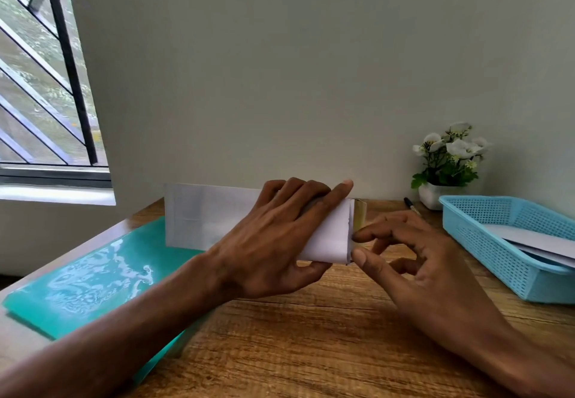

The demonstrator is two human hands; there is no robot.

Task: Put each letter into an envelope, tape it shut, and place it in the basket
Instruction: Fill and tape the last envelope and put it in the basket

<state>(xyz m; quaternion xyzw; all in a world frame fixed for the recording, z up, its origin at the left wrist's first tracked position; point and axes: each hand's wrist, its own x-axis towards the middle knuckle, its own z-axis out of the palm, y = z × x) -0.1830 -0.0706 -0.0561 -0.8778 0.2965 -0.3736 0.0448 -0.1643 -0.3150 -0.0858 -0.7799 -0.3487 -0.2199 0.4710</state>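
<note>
Room: plain pale wall (280, 71) behind; barred window (46, 86) at upper left.
Counter: wood-grain counter (311, 335) running from the near edge to the wall.
Green mat: glossy green sheet (93, 279) lying flat on the left part of the counter, partly under the left forearm.
Envelope: white envelope (205, 217) held upright on its long edge above the middle of the counter, right end folded over and wrapped by fingers.
Left hand: left hand (273, 242) closed around the right end of the envelope, fingers over the top, thumb underneath, index finger stretched along the upper edge.
Tape: small brownish piece of tape (359, 214) standing at the envelope's right edge; whether roll or strip cannot be told.
Right hand: right hand (413, 260) just beside the envelope's right end, thumb and index fingertips narrowed in a pinch at the lower end of the tape, other fingers loosely curled.
Basket: light blue perforated plastic basket (485, 242) on the right side of the counter, well apart from both hands.
Basket contents: white envelopes (535, 239) lying flat inside the basket.
Pen: dark pen (410, 204) on the counter between plant pot and right hand, near the wall.
Plant: white-flowered plant in a white pot (448, 164) against the wall, just behind the basket's far corner.
</note>
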